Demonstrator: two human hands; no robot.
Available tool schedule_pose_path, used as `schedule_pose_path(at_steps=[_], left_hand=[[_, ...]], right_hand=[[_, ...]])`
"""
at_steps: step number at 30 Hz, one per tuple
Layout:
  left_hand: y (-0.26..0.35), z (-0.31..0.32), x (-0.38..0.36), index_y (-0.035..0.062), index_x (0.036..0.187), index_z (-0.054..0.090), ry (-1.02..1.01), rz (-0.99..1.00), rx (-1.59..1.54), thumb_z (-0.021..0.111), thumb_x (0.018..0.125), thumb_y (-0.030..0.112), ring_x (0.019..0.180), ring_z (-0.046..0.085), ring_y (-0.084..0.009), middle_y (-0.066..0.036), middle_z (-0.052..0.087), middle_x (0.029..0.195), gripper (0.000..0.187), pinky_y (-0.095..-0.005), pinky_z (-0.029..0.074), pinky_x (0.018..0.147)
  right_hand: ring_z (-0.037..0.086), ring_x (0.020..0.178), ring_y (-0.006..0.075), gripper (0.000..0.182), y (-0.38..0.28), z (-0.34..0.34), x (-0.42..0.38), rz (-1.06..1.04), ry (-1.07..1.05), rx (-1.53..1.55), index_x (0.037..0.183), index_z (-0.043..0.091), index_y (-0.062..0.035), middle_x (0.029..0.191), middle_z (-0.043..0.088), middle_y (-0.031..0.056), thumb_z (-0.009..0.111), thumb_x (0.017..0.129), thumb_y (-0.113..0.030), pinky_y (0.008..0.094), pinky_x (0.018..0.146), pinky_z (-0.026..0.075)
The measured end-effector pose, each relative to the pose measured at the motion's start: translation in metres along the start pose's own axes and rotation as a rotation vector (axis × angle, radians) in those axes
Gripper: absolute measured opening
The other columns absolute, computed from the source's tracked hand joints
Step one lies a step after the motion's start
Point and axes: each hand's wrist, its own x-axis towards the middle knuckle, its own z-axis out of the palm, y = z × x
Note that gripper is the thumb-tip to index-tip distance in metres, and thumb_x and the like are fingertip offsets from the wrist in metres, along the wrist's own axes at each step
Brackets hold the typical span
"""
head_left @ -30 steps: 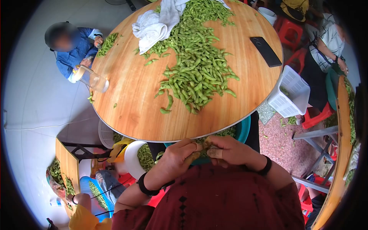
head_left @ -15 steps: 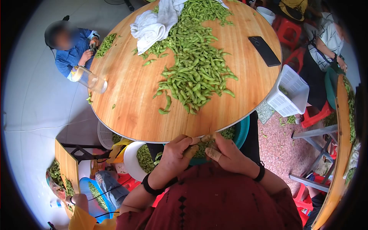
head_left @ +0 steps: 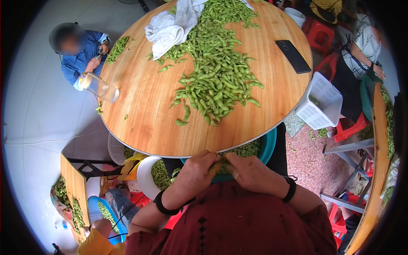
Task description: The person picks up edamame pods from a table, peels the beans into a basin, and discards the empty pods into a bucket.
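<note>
Left hand (head_left: 195, 171) and right hand (head_left: 254, 173) together, lower centre of frame, above teal basin (head_left: 270, 146); grip and contents too hidden to tell. Pods (head_left: 221, 87) heaped upper centre on counter (head_left: 153, 123). Risks: dropped bits missing basin through drifting aim; jug (head_left: 102, 88) toppling if bumped.

Hands (head_left: 224, 170) together, fingers (head_left: 217, 158) curled, wrists banded
</note>
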Motion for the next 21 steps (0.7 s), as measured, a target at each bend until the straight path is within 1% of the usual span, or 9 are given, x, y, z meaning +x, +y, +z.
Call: schedule_pose_path(at_steps=[6, 8, 9, 11, 12, 14, 18, 20, 21], left_hand=[[0.002, 0.001, -0.002, -0.0006, 0.092, 0.065, -0.027, 0.029, -0.011, 0.067, 0.079, 0.001, 0.076, 0.063, -0.0342, -0.016, 0.061, 0.082, 0.013, -0.0390, 0.051, 0.066], [0.002, 0.000, -0.004, -0.0006, 0.091, 0.064, -0.012, 0.053, -0.020, 0.068, 0.079, 0.000, 0.078, 0.064, -0.0335, -0.015, 0.062, 0.082, 0.013, -0.0378, 0.051, 0.068], [0.002, 0.001, -0.004, -0.0006, 0.091, 0.064, -0.012, 0.053, -0.021, 0.068, 0.079, 0.000, 0.078, 0.064, -0.0335, -0.015, 0.062, 0.082, 0.013, -0.0378, 0.051, 0.068], [0.002, 0.001, -0.004, 0.0005, 0.091, 0.064, 0.019, 0.099, -0.039, 0.069, 0.077, -0.001, 0.080, 0.066, -0.0323, -0.015, 0.064, 0.085, 0.015, -0.0359, 0.053, 0.070], [0.001, 0.003, -0.005, 0.0005, 0.091, 0.064, 0.019, 0.100, -0.039, 0.069, 0.077, -0.001, 0.080, 0.066, -0.0323, -0.015, 0.064, 0.085, 0.015, -0.0359, 0.053, 0.070], [-0.003, 0.010, -0.007, 0.0018, 0.093, 0.065, 0.094, 0.113, -0.041, 0.069, 0.077, -0.002, 0.082, 0.067, -0.0317, -0.015, 0.065, 0.088, 0.017, -0.0357, 0.054, 0.070], [-0.009, 0.033, -0.009, 0.0022, 0.094, 0.065, 0.302, 0.138, -0.010, 0.070, 0.075, -0.003, 0.083, 0.067, -0.0318, -0.016, 0.066, 0.090, 0.020, -0.0362, 0.054, 0.069], [-0.009, 0.038, -0.008, 0.0017, 0.093, 0.063, 0.360, 0.117, 0.079, 0.069, 0.074, -0.004, 0.081, 0.066, -0.0325, -0.016, 0.065, 0.090, 0.021, -0.0374, 0.054, 0.068], [-0.009, 0.037, -0.007, 0.0017, 0.093, 0.063, 0.362, 0.119, 0.077, 0.069, 0.074, -0.004, 0.081, 0.066, -0.0325, -0.016, 0.065, 0.090, 0.021, -0.0374, 0.054, 0.068]], right_hand=[[0.060, 0.065, 0.0404, 0.021, 0.003, 0.000, -0.001, -0.068, -0.039, -0.201, 0.105, 0.043, -0.0020, 0.069, 0.058, 0.0214, 0.053, 0.088, -0.007, 0.0466, 0.054, 0.046], [0.060, 0.054, 0.0289, 0.018, 0.018, 0.007, 0.003, -0.140, 0.054, -0.035, 0.106, 0.045, -0.0047, 0.069, 0.061, 0.0149, 0.054, 0.091, -0.010, 0.0388, 0.046, 0.044], [0.060, 0.054, 0.0289, 0.018, 0.015, 0.000, 0.005, -0.139, 0.055, -0.035, 0.106, 0.045, -0.0047, 0.069, 0.061, 0.0149, 0.054, 0.091, -0.010, 0.0388, 0.046, 0.044], [0.055, 0.048, 0.0155, 0.015, 0.006, -0.017, 0.010, 0.435, -0.316, 0.745, 0.107, 0.047, -0.0066, 0.069, 0.061, 0.0075, 0.053, 0.096, -0.015, 0.0294, 0.043, 0.039], [0.055, 0.048, 0.0155, 0.015, 0.004, -0.018, 0.009, 0.435, -0.315, 0.745, 0.107, 0.047, -0.0066, 0.069, 0.061, 0.0075, 0.053, 0.096, -0.015, 0.0294, 0.043, 0.039], [0.048, 0.048, 0.0069, 0.015, 0.003, -0.018, 0.008, 0.511, -0.303, 0.963, 0.106, 0.048, -0.0064, 0.071, 0.059, 0.0025, 0.050, 0.099, -0.020, 0.0219, 0.044, 0.036], [0.050, 0.049, 0.0086, 0.011, 0.013, 0.007, 0.005, 0.388, -0.143, 1.154, 0.104, 0.049, -0.0064, 0.073, 0.060, 0.0028, 0.051, 0.098, -0.015, 0.0215, 0.045, 0.038], [0.054, 0.054, 0.0116, 0.016, 0.012, 0.015, 0.005, 0.317, 0.073, 0.865, 0.106, 0.048, -0.0045, 0.074, 0.060, 0.0045, 0.056, 0.094, -0.012, 0.0258, 0.048, 0.041], [0.054, 0.054, 0.0116, 0.016, 0.016, 0.020, 0.005, 0.317, 0.073, 0.862, 0.106, 0.048, -0.0045, 0.074, 0.060, 0.0045, 0.056, 0.094, -0.012, 0.0258, 0.048, 0.041]])
